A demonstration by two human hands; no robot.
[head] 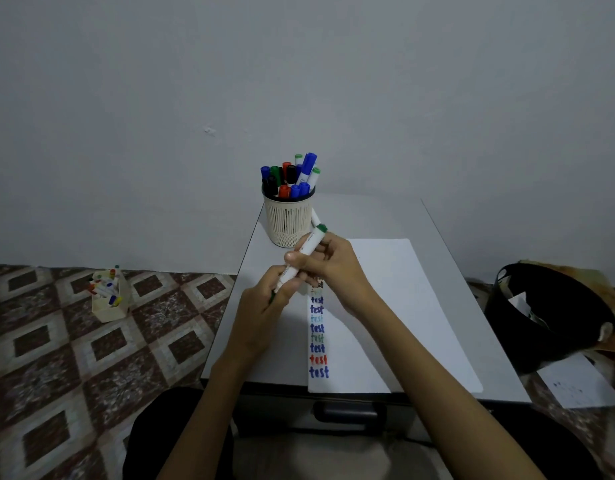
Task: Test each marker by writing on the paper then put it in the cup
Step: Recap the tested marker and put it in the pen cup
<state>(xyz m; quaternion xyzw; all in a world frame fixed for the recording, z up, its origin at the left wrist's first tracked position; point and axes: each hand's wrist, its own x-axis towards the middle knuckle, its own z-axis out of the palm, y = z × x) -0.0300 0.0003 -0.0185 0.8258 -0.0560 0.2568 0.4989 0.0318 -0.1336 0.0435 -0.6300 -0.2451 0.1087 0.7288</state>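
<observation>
Marker point(304, 252): I saw white barrel w/ green end, tilted, over left edge of paper point(403, 306), near cup point(287, 220).
R hand point(328, 268): gripped barrel mid.
L hand point(264, 306): pinched its lower end.

The left forearm point(209, 393) and right forearm point(437, 375) are slim and bare along their whole visible length, as are the left hand point(264, 306) and right hand point(328, 268). The fingers are slender, and a short, trimmed thumbnail point(290, 256) shows on the right hand. Beside the arms at the lower edge sit two dark rounded shapes point(167, 434), probably knees in black trousers or shorts; the blur there leaves the fabric unclear.
</observation>
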